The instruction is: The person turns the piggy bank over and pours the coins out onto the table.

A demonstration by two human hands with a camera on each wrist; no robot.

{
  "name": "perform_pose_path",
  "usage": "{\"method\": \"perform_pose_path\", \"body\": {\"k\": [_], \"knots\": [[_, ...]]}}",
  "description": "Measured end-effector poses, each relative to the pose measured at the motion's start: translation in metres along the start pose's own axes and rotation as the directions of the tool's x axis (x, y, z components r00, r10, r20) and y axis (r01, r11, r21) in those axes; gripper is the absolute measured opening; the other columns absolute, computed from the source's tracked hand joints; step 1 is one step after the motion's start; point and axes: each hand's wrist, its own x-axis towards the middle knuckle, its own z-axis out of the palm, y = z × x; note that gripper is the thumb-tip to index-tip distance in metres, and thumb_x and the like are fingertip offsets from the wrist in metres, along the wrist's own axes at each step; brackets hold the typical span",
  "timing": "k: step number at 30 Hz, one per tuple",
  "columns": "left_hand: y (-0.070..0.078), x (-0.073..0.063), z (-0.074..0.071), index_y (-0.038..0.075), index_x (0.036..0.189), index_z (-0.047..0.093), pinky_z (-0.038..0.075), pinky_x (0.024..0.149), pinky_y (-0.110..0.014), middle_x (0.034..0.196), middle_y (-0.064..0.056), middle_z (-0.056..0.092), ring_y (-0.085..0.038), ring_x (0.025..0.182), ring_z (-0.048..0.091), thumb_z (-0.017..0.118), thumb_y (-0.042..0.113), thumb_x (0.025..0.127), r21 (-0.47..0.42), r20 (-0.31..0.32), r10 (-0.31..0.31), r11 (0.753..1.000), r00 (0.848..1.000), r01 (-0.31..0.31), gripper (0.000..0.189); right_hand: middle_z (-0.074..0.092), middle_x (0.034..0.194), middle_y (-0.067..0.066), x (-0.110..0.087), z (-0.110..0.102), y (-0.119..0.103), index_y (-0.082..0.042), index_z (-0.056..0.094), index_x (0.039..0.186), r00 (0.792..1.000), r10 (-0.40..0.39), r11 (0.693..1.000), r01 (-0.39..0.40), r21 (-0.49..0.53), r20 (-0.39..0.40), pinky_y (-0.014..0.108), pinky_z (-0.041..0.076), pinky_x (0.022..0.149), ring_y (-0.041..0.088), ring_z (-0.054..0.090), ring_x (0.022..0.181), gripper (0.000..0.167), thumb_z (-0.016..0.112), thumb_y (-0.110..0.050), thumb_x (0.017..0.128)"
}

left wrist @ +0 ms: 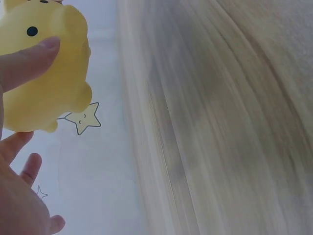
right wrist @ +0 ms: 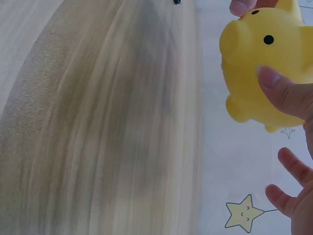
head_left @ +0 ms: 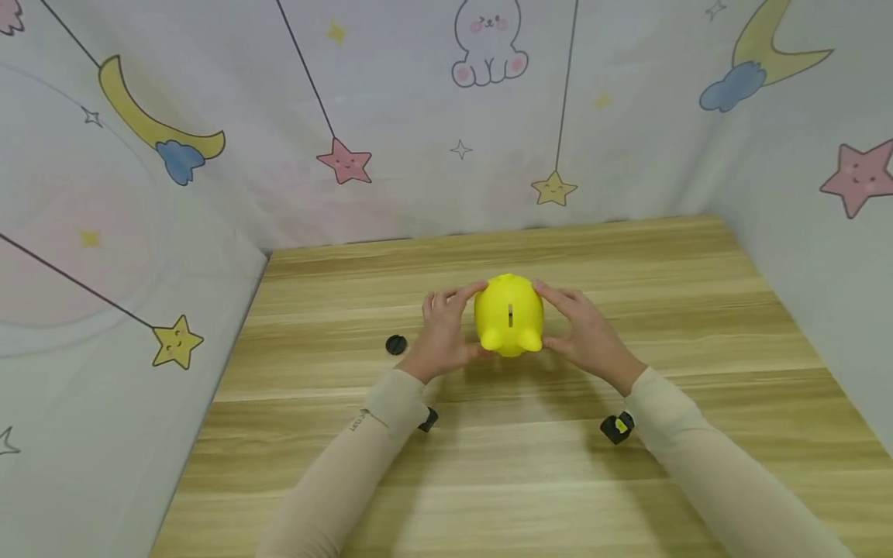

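Observation:
A yellow piggy bank point(head_left: 508, 298), with a coin slot on its back, is held between both hands above the wooden table. My left hand point(head_left: 444, 333) grips its left side, the thumb lying near the pig's eye in the left wrist view. On the opposite side my right hand point(head_left: 591, 339) holds it too, its thumb pressed on the yellow flank point(right wrist: 244, 68) in the right wrist view. The pig's snout and ears face my body. Left of the left hand, a round black plug point(head_left: 395, 345) with a groove across it lies on the table.
The wood-grain table point(head_left: 530, 480) ends at a pale cloth backdrop point(head_left: 432, 194) printed with stars and moons, which rises at the back and both sides. Black wrist devices point(head_left: 617, 427) are worn at the cuffs.

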Motion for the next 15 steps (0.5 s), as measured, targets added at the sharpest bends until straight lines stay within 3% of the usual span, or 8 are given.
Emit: {"method": "perform_pose_path", "body": {"k": [3,6,11,15], "knots": [[-0.0011,0.0006,0.0008,0.024,0.149,0.033,0.003,0.112,-0.061,0.141,-0.004,0.05,-0.03,0.128,0.035,0.095,0.021,0.066,0.056,-0.048,0.084,0.995,0.995,-0.081,0.104,0.054,0.137,0.018,-0.0002,0.0032,0.0012,-0.009,0.042,0.15,0.995,-0.073,0.997,0.07,-0.045,-0.062,0.057,0.046,0.093,0.039,0.052,0.118,0.102,0.09,0.008,0.063],[-0.0029,-0.0002,0.0018,0.025,0.149,0.032,0.005,0.111,-0.063,0.141,-0.002,0.051,-0.029,0.127,0.036,0.096,0.019,0.065,0.071,-0.071,0.122,0.991,0.99,-0.117,0.106,0.054,0.138,0.017,-0.0006,0.0065,0.0026,-0.008,0.042,0.15,0.989,-0.115,0.992,0.109,-0.066,-0.09,0.057,0.046,0.094,0.039,0.053,0.117,0.103,0.091,0.009,0.061],[-0.0033,-0.0025,0.0033,0.026,0.149,0.032,0.007,0.111,-0.064,0.142,-0.002,0.05,-0.029,0.128,0.036,0.095,0.015,0.065,0.052,-0.063,0.119,0.992,0.991,-0.116,0.106,0.053,0.141,0.017,-0.0029,0.0078,0.0045,-0.007,0.042,0.15,0.987,-0.135,0.99,0.13,-0.057,-0.092,0.056,0.046,0.093,0.039,0.053,0.115,0.104,0.091,0.011,0.06],[-0.0028,-0.002,0.0041,0.024,0.15,0.033,0.007,0.111,-0.061,0.145,-0.002,0.048,-0.029,0.128,0.036,0.095,0.015,0.066,0.021,-0.04,0.092,0.996,0.995,-0.091,0.105,0.053,0.138,0.018,-0.0039,0.0049,0.0062,-0.01,0.04,0.151,0.994,-0.1,0.995,0.099,-0.031,-0.051,0.056,0.047,0.093,0.039,0.054,0.114,0.101,0.09,0.007,0.065]]}}
